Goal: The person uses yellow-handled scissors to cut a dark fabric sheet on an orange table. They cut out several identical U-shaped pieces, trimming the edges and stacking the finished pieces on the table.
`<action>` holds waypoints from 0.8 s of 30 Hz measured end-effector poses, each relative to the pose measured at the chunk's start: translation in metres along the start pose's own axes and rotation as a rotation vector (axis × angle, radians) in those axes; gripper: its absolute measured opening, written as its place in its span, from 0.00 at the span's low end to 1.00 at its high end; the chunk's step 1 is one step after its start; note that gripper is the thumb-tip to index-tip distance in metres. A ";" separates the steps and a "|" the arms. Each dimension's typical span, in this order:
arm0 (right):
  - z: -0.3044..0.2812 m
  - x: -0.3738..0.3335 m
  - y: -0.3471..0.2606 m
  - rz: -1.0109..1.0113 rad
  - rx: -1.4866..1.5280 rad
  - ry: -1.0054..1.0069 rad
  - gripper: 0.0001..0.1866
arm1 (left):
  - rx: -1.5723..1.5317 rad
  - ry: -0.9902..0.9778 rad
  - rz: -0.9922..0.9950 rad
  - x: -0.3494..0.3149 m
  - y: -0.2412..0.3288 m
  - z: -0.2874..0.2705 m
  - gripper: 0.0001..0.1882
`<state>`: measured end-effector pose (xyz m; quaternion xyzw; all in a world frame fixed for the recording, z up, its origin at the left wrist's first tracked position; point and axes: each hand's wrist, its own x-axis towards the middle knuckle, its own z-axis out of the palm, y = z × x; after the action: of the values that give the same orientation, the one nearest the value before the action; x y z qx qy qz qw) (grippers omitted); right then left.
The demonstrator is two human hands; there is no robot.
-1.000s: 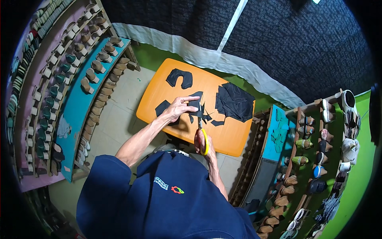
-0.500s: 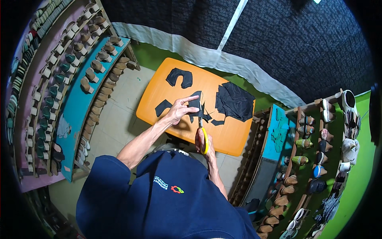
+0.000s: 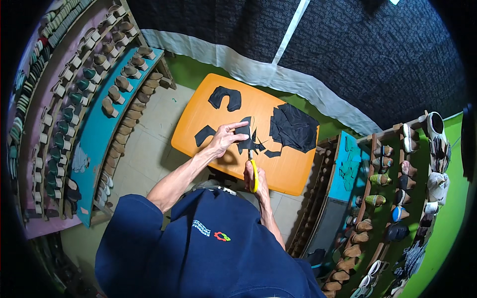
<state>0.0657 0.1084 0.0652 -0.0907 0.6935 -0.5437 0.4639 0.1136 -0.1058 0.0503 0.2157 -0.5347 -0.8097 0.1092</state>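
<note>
My left hand [image 3: 223,140] pinches a small black piece of fabric [image 3: 242,130] above the table, its fingers and thumb lying to the left of the cut edge. From the near side, my right hand [image 3: 255,178] grips yellow-handled scissors [image 3: 256,184], the blades pointing away from me at the fabric's right side. Thin black offcuts [image 3: 259,147] hang or lie beside the blades; which, I cannot tell. A curved black piece [image 3: 226,91] rests farther back, and an angled one [image 3: 202,135] sits left of my left hand, partly covered by it.
An orange table [image 3: 258,94] stands before me. On its right lies a pile of black fabric pieces [image 3: 295,128], with a loose scrap [image 3: 272,154] nearby. Shelves with shoes [image 3: 114,94] rise at left, and more shoe racks [image 3: 380,179] at right. A dark curtain [image 3: 357,59] hangs behind.
The scissors have drawn back slightly toward me, and less of the blades shows over the fabric. My left hand keeps its pinch in nearly the same place.
</note>
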 end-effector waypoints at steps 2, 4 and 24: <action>0.001 0.000 -0.002 0.009 0.024 -0.007 0.28 | -0.039 0.006 -0.004 -0.002 -0.004 0.003 0.31; 0.001 0.000 -0.005 0.014 0.029 -0.012 0.27 | -0.103 0.012 0.000 -0.006 -0.003 0.012 0.31; -0.005 0.003 0.004 0.021 0.003 0.021 0.27 | -0.242 -0.002 -0.017 -0.014 -0.003 0.030 0.35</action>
<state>0.0625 0.1116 0.0601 -0.0770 0.6985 -0.5409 0.4621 0.1120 -0.0750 0.0610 0.2046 -0.4314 -0.8694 0.1271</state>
